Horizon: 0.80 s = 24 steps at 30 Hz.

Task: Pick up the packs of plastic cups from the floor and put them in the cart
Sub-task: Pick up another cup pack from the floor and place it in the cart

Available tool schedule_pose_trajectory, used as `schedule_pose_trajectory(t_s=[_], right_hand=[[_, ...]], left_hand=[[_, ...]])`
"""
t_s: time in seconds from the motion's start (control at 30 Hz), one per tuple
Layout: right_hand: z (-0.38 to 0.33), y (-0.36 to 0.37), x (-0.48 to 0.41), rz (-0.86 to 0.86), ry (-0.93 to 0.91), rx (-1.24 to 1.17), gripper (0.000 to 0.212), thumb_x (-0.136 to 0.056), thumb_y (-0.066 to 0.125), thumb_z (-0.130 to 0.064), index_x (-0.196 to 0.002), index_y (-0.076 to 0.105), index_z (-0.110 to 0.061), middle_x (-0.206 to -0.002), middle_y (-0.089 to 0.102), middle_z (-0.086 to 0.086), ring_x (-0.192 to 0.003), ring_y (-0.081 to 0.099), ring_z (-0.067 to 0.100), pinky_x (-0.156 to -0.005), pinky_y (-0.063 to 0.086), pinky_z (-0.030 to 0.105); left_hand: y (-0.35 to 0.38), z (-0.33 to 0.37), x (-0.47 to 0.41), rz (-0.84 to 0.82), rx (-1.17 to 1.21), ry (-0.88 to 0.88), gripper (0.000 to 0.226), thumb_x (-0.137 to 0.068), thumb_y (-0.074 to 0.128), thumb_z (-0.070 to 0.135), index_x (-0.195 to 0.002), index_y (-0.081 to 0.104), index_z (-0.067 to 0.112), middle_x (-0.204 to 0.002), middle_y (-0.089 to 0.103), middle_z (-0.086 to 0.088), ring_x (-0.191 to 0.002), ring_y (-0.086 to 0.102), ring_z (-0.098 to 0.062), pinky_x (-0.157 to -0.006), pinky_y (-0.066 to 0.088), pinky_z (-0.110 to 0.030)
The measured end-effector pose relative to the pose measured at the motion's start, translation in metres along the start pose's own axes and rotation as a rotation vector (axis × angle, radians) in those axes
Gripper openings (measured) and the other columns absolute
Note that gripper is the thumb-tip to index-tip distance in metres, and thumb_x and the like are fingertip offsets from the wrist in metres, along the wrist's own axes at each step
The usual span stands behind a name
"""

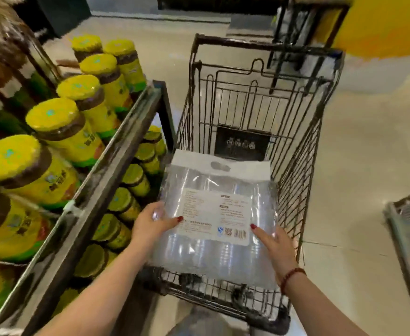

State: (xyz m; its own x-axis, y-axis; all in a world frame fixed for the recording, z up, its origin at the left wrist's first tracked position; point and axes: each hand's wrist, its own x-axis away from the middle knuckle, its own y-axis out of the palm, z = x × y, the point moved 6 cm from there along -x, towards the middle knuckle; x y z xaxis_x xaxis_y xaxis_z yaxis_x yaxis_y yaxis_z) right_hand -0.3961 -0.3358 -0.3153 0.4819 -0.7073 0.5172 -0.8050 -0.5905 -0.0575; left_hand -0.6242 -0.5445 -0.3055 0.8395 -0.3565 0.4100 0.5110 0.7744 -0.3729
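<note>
Clear-plastic pack of cups (213,214) lies flat between 2 hands, long axis running away from the fingers over the cart (303,190); left hand (150,226) and right hand (278,248) clasp its near sides, equally close.

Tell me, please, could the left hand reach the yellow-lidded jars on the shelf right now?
Probably not yet: the left hand and right hand both grip the pack of cups, though the jars sit unobstructed beside it.

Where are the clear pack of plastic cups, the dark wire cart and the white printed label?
clear pack of plastic cups (199,180), head view, upper clear film.
dark wire cart (245,42), head view, top far rim.
white printed label (213,214), head view, label centre.
</note>
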Motion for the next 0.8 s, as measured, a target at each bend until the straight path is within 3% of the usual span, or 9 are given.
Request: schedule_pose_trajectory(t_s=[0.03, 0.1, 0.17, 0.3, 0.47, 0.53, 0.6, 0.67, 0.8], right_hand=[[0.009, -0.002, -0.002, 0.019, 0.014, 0.012, 0.066, -0.073, 0.080, -0.045, -0.126, 0.055, -0.013, -0.126, 0.061, 0.002, -0.115, 0.058, 0.025, -0.101, 0.048, 0.051], [0.020, -0.004, 0.002, 0.027, 0.038, 0.057, 0.043, -0.078, 0.078, -0.038, -0.114, 0.060, -0.022, -0.110, 0.069, 0.003, -0.100, 0.067, 0.024, -0.090, 0.054, 0.048], [0.034, -0.006, 0.000, 0.042, 0.060, 0.101, 0.031, -0.081, 0.076, -0.034, -0.106, 0.060, -0.025, -0.103, 0.069, 0.000, -0.096, 0.067, 0.022, -0.090, 0.055, 0.048], [0.051, 0.001, -0.004, 0.043, 0.107, 0.147, 0.025, -0.082, 0.076, -0.029, -0.099, 0.057, -0.029, -0.098, 0.068, -0.004, -0.088, 0.065, 0.013, -0.087, 0.054, 0.039], [0.077, 0.005, -0.013, 0.077, 0.191, 0.179, 0.027, -0.084, 0.075, -0.028, -0.096, 0.051, -0.028, -0.101, 0.062, -0.002, -0.087, 0.057, 0.011, -0.086, 0.047, 0.034], [0.089, 0.005, -0.015, 0.073, 0.226, 0.173, 0.028, -0.084, 0.075, -0.029, -0.101, 0.053, -0.026, -0.114, 0.063, 0.005, -0.092, 0.058, 0.015, -0.089, 0.047, 0.035], [0.098, 0.005, -0.014, 0.076, 0.257, 0.177, 0.045, -0.086, 0.073, -0.029, -0.124, 0.053, -0.015, -0.125, 0.057, 0.007, -0.107, 0.056, 0.022, -0.095, 0.043, 0.036], [0.103, 0.005, -0.015, 0.080, 0.266, 0.172, 0.060, -0.089, 0.070, -0.026, -0.138, 0.043, -0.005, -0.121, 0.049, 0.006, -0.111, 0.049, 0.022, -0.095, 0.039, 0.032], [0.114, 0.006, -0.025, 0.061, 0.310, 0.265, 0.054, -0.091, 0.066, -0.031, -0.136, 0.045, -0.009, -0.127, 0.049, 0.009, -0.106, 0.050, 0.020, -0.092, 0.039, 0.032]], left_hand=[[0.004, -0.006, -0.005, -0.016, -0.042, -0.010, 0.082, -0.050, 0.089, 0.050, -0.122, 0.060, 0.023, -0.115, 0.069, 0.001, -0.100, 0.068, -0.023, -0.085, 0.058, -0.047], [0.011, -0.019, -0.011, -0.053, -0.103, -0.039, 0.075, -0.060, 0.090, 0.041, -0.125, 0.058, 0.022, -0.117, 0.066, 0.003, -0.103, 0.066, -0.023, -0.088, 0.056, -0.046], [0.020, -0.033, -0.018, -0.101, -0.163, -0.068, 0.070, -0.062, 0.090, 0.036, -0.122, 0.058, 0.018, -0.116, 0.066, 0.000, -0.104, 0.065, -0.022, -0.091, 0.055, -0.045], [0.037, -0.053, -0.020, -0.131, -0.226, -0.132, 0.053, -0.070, 0.087, 0.021, -0.111, 0.054, 0.017, -0.108, 0.066, -0.002, -0.100, 0.064, -0.023, -0.091, 0.054, -0.040], [0.050, -0.068, -0.019, -0.130, -0.328, -0.143, 0.054, -0.077, 0.082, 0.026, -0.122, 0.053, 0.014, -0.112, 0.066, -0.004, -0.105, 0.063, -0.027, -0.088, 0.051, -0.036], [0.055, -0.072, -0.020, -0.137, -0.330, -0.150, 0.051, -0.079, 0.080, 0.022, -0.122, 0.053, 0.016, -0.113, 0.066, -0.003, -0.108, 0.063, -0.027, -0.092, 0.051, -0.040], [0.059, -0.077, -0.024, -0.160, -0.339, -0.146, 0.045, -0.080, 0.078, 0.018, -0.118, 0.054, 0.018, -0.110, 0.065, -0.001, -0.109, 0.063, -0.026, -0.094, 0.051, -0.042], [0.061, -0.080, -0.027, -0.170, -0.363, -0.147, 0.040, -0.080, 0.078, 0.018, -0.110, 0.053, 0.022, -0.109, 0.064, 0.001, -0.107, 0.063, -0.025, -0.092, 0.052, -0.041], [0.060, -0.089, -0.034, -0.154, -0.359, -0.185, 0.045, -0.079, 0.079, 0.020, -0.117, 0.055, 0.020, -0.119, 0.067, -0.004, -0.107, 0.064, -0.026, -0.089, 0.054, -0.044]])
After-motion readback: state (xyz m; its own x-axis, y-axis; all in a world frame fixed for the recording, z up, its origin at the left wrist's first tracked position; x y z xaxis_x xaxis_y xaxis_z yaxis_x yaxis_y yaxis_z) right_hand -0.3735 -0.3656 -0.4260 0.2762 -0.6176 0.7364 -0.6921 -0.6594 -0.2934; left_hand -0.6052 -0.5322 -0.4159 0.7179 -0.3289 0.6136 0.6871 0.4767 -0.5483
